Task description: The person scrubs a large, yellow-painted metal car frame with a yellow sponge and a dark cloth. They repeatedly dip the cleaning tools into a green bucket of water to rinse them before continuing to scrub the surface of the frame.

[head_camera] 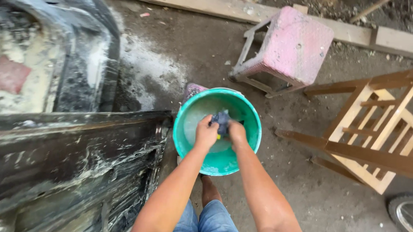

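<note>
Head view, looking straight down. Both bare hands meet over a green bucket (218,126) standing on the concrete floor (306,203). The left hand (207,132) and the right hand (237,132) are closed from either side on one dark blue wad of cloth (222,121), which sits between the two grips, touching both and bunched slightly beyond the knuckles, away from the body. No long axis can be made out in the wad. Both hands are equally close to it, and each grip is curled tight, with no gap showing between fingers and cloth. A sliver of yellow shows just under the cloth; what it is cannot be told.

Below the grips lies cloudy water inside the bucket. Left of the grips is a dark, scuffed vehicle panel (65,160) streaked with pale filler. Beyond the grips stands a pink stool (294,45); to their right lies a tipped wooden frame (377,131).
</note>
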